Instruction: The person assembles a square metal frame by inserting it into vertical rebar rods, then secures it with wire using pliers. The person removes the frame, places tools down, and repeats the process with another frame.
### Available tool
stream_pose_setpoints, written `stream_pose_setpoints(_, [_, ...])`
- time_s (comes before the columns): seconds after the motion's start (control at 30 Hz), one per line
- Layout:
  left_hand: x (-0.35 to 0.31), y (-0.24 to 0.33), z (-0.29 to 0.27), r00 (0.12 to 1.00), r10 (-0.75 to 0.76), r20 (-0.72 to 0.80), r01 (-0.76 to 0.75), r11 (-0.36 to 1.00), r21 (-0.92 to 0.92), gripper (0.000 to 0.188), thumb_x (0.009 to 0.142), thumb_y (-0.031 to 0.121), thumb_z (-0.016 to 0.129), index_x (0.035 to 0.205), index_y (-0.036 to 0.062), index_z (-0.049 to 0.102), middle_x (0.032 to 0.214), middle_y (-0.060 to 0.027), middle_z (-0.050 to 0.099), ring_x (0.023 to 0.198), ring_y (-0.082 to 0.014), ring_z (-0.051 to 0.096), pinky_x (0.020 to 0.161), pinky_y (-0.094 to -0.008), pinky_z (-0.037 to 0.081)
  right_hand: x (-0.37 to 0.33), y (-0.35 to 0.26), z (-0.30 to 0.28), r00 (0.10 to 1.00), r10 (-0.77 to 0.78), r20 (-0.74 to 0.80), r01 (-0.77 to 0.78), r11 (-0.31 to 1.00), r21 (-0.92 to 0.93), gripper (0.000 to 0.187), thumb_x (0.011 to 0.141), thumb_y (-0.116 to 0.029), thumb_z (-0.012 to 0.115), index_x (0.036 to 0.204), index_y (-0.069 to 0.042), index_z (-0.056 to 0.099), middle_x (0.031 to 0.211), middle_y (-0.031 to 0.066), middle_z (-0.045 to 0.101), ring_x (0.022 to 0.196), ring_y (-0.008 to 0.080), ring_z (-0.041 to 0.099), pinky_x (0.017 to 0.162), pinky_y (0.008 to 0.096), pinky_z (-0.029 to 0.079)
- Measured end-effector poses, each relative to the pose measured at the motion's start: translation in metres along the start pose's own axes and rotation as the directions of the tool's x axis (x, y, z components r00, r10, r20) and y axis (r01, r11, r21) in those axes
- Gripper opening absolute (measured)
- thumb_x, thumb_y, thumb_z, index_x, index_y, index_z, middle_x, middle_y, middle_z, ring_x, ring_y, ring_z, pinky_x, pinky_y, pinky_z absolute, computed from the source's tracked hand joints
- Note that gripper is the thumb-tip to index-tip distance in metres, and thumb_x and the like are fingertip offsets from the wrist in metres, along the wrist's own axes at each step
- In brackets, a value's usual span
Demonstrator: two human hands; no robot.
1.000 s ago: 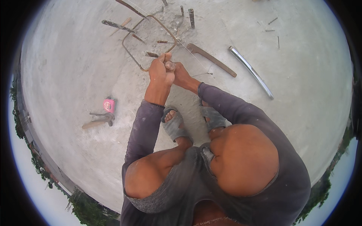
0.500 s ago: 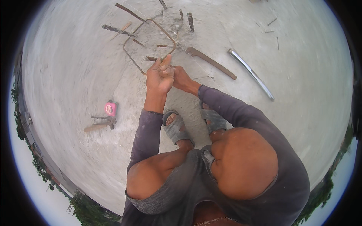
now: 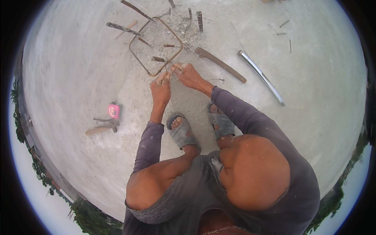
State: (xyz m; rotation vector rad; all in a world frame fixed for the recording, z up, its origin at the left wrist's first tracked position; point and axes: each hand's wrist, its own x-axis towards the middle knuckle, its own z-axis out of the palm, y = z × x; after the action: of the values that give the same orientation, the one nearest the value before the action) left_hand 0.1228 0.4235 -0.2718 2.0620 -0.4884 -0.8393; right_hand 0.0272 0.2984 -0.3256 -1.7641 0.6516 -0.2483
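A bent steel rod loop [image 3: 139, 62], a roughly square rebar stirrup, lies around several rusty rebar stubs standing up from the concrete. At its near right corner my left hand [image 3: 161, 91] is closed in a pinch on a thin tie wire [image 3: 166, 69] that runs up toward the rod. Just to the right, my right hand [image 3: 189, 75] also pinches, its fingertips beside the same corner; a thin strand seems to be between them, though its end is hidden. A rebar stub [image 3: 158, 59] slants just beyond my fingers.
Right of my hands lie a flat brown metal bar with a hooked end [image 3: 221, 65] and a shiny metal tube [image 3: 261, 77]. A hammer [image 3: 105, 127] and a pink tape measure [image 3: 114, 111] rest at left. Taut string [image 3: 201, 58] crosses near the loop; taller rebar [image 3: 199, 21] stands beyond.
My hands have moved apart from being pressed together at the loop's corner. The left has drawn back toward me, the right has shifted slightly forward, and wire now shows between the left fingertips and rod.
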Motion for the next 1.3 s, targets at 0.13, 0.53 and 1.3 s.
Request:
stream_pose_setpoints(0.13, [0.000, -0.006, 0.002, 0.939, 0.319, -0.130, -0.258, 0.901, 0.348, 0.025, 0.096, 0.017, 0.060, 0.110, 0.0020, 0.075, 0.101, -0.0213, 0.074, 0.085, -0.0361, 0.073, 0.079, -0.0404, 0.055, 0.005, -0.005, -0.013, 0.998, -0.041, -0.050, 0.043, 0.998, 0.034, 0.034, 0.100, -0.025, 0.057, 0.113, 0.004, 0.069, 0.095, 0.0268, 0.070, 0.083, 0.0347, 0.067, 0.077, 0.0431, 0.051])
stream_pose_setpoints(0.53, [-0.006, -0.016, 0.005, 0.928, 0.356, -0.114, -0.296, 0.886, 0.356, 0.025, 0.094, 0.010, 0.057, 0.112, 0.0036, 0.073, 0.097, -0.0200, 0.074, 0.087, -0.0397, 0.071, 0.077, -0.0435, 0.055, 0.026, -0.017, -0.033, 0.994, 0.088, 0.070, -0.093, 0.993, 0.068, 0.033, 0.098, -0.024, 0.060, 0.119, -0.001, 0.070, 0.107, 0.0241, 0.072, 0.102, 0.0355, 0.069, 0.088, 0.0424, 0.052])
stream_pose_setpoints(1.3, [-0.011, 0.040, 0.006, 0.985, 0.170, 0.026, -0.170, 0.985, 0.028, 0.026, 0.096, 0.016, 0.056, 0.081, -0.0036, 0.064, 0.060, -0.0040, 0.048, 0.058, -0.0105, 0.043, 0.053, -0.0345, 0.035, 0.016, 0.003, -0.003, 0.946, -0.324, -0.031, 0.307, 0.920, -0.242, 0.026, 0.101, -0.018, 0.057, 0.113, 0.004, 0.065, 0.094, 0.0210, 0.071, 0.082, 0.0367, 0.069, 0.071, 0.0378, 0.053])
